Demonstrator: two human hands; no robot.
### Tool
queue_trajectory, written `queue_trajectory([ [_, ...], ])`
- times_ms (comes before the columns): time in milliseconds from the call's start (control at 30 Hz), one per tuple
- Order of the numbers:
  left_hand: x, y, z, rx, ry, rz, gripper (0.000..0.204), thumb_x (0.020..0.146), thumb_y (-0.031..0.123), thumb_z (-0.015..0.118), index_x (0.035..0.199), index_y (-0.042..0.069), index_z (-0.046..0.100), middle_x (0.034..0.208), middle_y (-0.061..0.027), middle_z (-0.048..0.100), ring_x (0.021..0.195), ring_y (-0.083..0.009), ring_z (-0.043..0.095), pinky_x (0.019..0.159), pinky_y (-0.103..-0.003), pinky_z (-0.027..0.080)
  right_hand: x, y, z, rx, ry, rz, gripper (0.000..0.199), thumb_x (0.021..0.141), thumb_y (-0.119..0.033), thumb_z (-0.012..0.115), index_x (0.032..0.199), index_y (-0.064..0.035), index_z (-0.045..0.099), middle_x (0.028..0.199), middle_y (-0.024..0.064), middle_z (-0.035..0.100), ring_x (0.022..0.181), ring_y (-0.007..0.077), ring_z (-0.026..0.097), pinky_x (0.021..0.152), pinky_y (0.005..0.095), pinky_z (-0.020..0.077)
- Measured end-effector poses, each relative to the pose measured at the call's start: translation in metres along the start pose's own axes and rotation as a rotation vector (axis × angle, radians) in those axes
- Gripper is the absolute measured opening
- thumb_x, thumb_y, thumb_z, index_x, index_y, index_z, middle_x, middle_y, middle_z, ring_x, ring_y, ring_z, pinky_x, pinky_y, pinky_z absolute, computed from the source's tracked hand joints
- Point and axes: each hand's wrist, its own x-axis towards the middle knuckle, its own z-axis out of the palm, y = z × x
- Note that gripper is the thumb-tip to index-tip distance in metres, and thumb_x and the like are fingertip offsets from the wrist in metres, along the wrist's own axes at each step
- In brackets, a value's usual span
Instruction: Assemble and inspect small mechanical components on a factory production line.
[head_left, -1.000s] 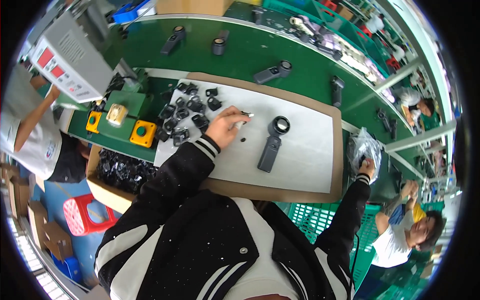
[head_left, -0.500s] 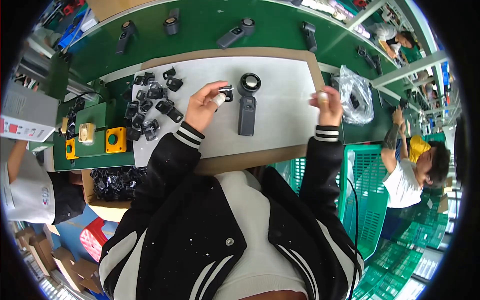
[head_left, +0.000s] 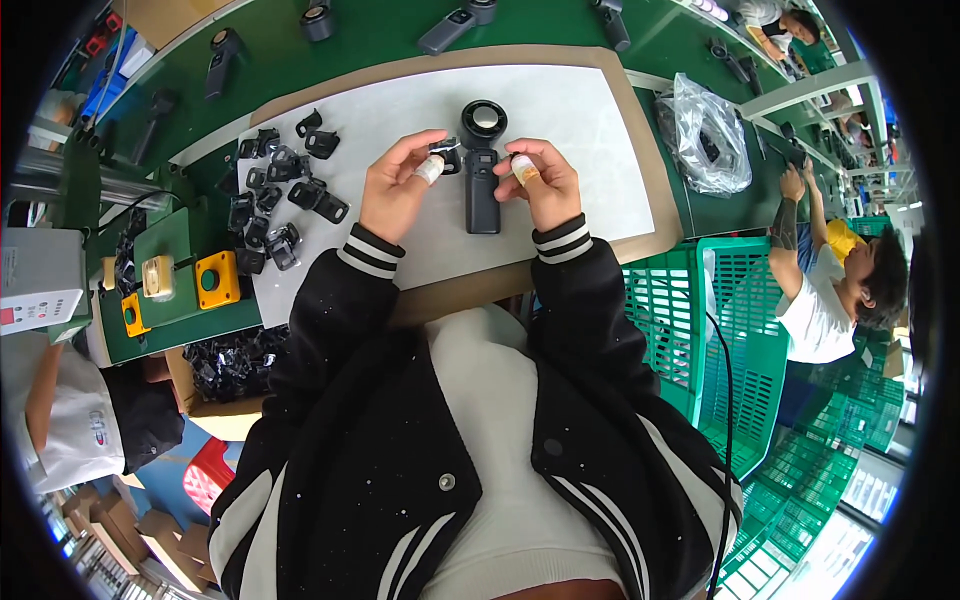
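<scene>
My left hand (head_left: 396,192) is closed in a pinch on a small black plastic part (head_left: 450,158), which has a shiny edge. A white wrap covers the thumb. My right hand (head_left: 548,190) is also pinched, its thumb wrapped too; anything between those fingertips is too small to make out. Between the hands a dark grey handheld fan (head_left: 483,205) lies on the white sheet (head_left: 590,150), its round head pointing away from me. Loose black plastic parts (head_left: 285,163), like the held one, are scattered on the sheet to the left.
More handheld fans (head_left: 447,32) lie along the green bench's far side. On the right are a clear plastic bag (head_left: 705,140) and green crates (head_left: 740,330). At left stand a press fixture with yellow button boxes (head_left: 216,279) and a box of black parts (head_left: 235,365). Co-workers sit on both sides.
My right hand has come in from the right side to beside the fan, near the left hand. The left hand still holds the black part. The view has shifted slightly.
</scene>
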Motion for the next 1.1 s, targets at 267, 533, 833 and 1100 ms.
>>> queue_trajectory([
  [267,0.003,-0.007,0.003,0.105,-0.037,0.029,0.039,0.085,-0.007,0.048,0.122,0.004,0.057,0.1,-0.0051,0.06,0.083,-0.0099,0.052,0.075,-0.02,0.044,0.003,0.032,0.006,-0.664,0.099,-0.405,0.019,0.077,0.004,0.055,0.093,-0.0052,0.058,0.094,0.0097,0.052,0.085,0.0215,0.049,0.077,0.0294,0.0438],
  [533,0.007,-0.004,0.011,0.105,-0.013,0.043,0.04,0.081,-0.012,0.052,0.117,0.005,0.06,0.096,-0.0034,0.059,0.081,-0.0077,0.051,0.074,-0.017,0.041,0.006,0.04,0.03,-0.764,0.288,-0.468,0.018,0.072,0.001,0.059,0.089,-0.0062,0.057,0.098,0.0106,0.045,0.094,0.0257,0.042,0.081,0.0318,0.0393],
  [833,0.014,-0.005,0.012,0.337,-0.079,0.083,0.042,0.082,-0.009,0.053,0.121,0.005,0.058,0.096,-0.0029,0.059,0.083,-0.0088,0.051,0.077,-0.019,0.041,0.008,0.019,0.009,-0.33,0.327,-0.39,0.009,0.076,0.0,0.055,0.082,-0.0064,0.056,0.081,0.0073,0.053,0.069,0.0202,0.048,0.065,0.0264,0.0417],
  [1100,0.017,-0.005,0.026,0.741,-0.022,0.152,0.03,0.082,0.004,0.058,0.113,0.008,0.061,0.092,-0.0038,0.06,0.078,-0.0142,0.053,0.073,-0.025,0.041,0.015,0.02,-0.002,-0.702,0.086,-0.241,0.013,0.078,-0.004,0.057,0.091,-0.0062,0.055,0.065,0.0074,0.056,0.056,0.021,0.05,0.057,0.0295,0.0425],
])
